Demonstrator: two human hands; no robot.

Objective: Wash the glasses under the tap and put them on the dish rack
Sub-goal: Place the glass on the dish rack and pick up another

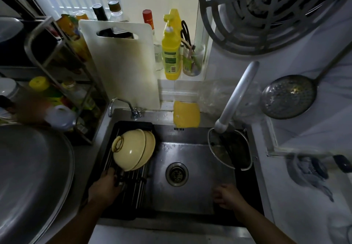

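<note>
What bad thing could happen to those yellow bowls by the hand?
The left hand is on the dish rack right under the tilted bowls; a bump might make them slide or clatter. The right hand hangs over the sink, near the pot, which it might knock.

The sink (190, 196) floor lies bare around the drain (177, 173), open from the front edge. The rack (133, 190) covers its left side, with bowls (133, 151) stacked toward its back. A pot (231, 149) fills the back right corner, its handle (238, 95) slanting up over the rim.
</note>
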